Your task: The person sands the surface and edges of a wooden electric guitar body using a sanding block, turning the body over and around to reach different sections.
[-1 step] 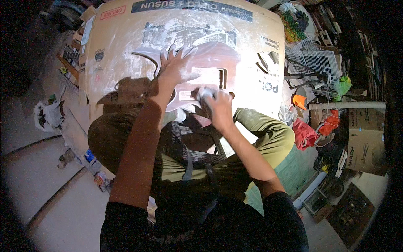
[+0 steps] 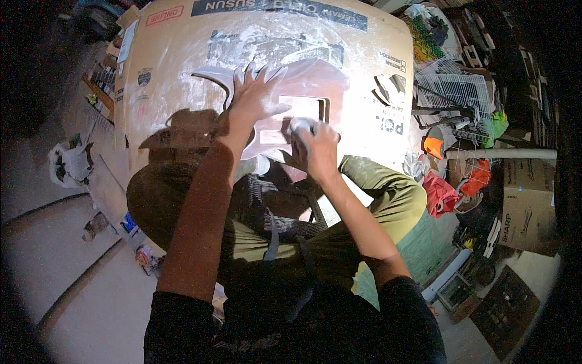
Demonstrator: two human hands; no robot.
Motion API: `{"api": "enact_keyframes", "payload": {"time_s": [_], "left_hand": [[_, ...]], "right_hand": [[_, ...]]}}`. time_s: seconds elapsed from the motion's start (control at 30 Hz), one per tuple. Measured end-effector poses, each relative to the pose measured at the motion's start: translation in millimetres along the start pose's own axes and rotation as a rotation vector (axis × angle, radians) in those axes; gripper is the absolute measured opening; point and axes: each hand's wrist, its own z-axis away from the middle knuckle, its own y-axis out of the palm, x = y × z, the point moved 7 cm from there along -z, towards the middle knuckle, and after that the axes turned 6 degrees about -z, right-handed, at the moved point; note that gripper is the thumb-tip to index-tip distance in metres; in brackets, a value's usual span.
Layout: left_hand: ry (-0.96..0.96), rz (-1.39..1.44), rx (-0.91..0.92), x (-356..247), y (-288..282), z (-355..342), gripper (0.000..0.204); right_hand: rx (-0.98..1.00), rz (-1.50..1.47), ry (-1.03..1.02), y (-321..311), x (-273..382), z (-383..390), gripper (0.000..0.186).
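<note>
The left fingers (image 2: 262,76) are spread apart, the left hand (image 2: 257,100) lying palm down on the guitar body (image 2: 318,79) near its long curved horn. The right fingers are clamped on a pale grey pad (image 2: 298,126), and the right hand (image 2: 321,144) presses it to the guitar body just beside the two cut-out pockets. The pad's underside is hidden, so I cannot tell what it is made of.

The guitar body lies flat on the cardboard (image 2: 163,60), midway along its near edge, with the horn pointing toward the left edge. It is brownish-pink and looks dusty. White dust (image 2: 260,45) is smeared over the cardboard between the guitar body and the far edge, and a dark shadow falls toward the near left corner.

The person's bent knees, in olive trousers (image 2: 394,197), flank the near edge. Beyond the right edge stand a white wire rack (image 2: 445,91), an orange container (image 2: 433,147) and a red bag (image 2: 439,194), with a brown carton (image 2: 527,206) farther out. Beyond the left edge sits a white bag (image 2: 68,167).
</note>
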Motion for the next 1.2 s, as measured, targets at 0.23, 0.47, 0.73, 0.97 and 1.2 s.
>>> {"api": "enact_keyframes", "payload": {"time_s": [0.23, 0.47, 0.73, 0.97, 1.2], "left_hand": [[-0.004, -0.011, -0.047, 1.4, 2.5, -1.5, 0.103], [-0.026, 0.006, -0.029, -1.8, 0.7, 0.4, 0.105], [-0.017, 0.029, -0.056, 0.3, 3.8, 0.0, 0.105], [-0.040, 0.012, -0.049, -6.5, -2.6, -0.5, 0.102], [-0.032, -0.021, -0.089, -1.6, -3.4, 1.5, 0.102]], "right_hand": [[0.052, 0.026, -0.073, 1.1, 13.6, 20.9, 0.033], [0.027, 0.022, -0.037, 4.6, 15.5, 33.4, 0.028], [0.091, -0.012, 0.096, 10.0, 12.8, 17.2, 0.041], [0.003, 0.057, 0.114, 15.2, -3.6, 0.6, 0.048], [0.050, 0.006, -0.021, 6.5, 15.7, 24.9, 0.057]]}}
